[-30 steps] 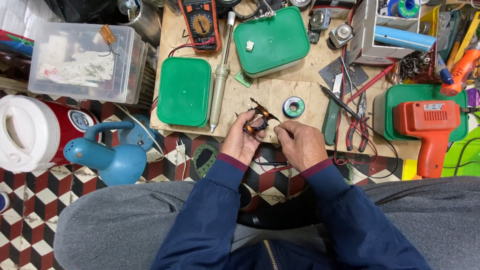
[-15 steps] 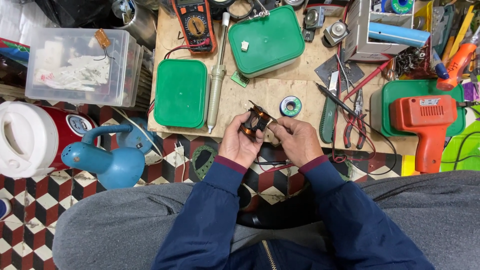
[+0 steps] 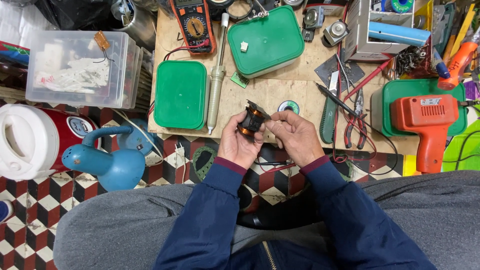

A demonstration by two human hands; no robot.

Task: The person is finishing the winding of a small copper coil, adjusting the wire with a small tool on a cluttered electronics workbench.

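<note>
Coil held over the bench edge.
In the head view, a copper coil [image 3: 251, 120] is gripped in the left hand [image 3: 239, 141], fingers closed around it, while its top is pinched by the right hand [image 3: 298, 136]; a green box [image 3: 180, 94] and solder reel [image 3: 288, 106] lie on the bench [image 3: 270, 90].

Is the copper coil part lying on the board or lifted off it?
Lifted off. The left hand holds the copper coil part above the wooden board, and the right hand pinches its edge.

In my hands the coil [image 3: 251, 120] shows glossy copper wire; the board [image 3: 270, 95] under it is rough, matt wood.
</note>
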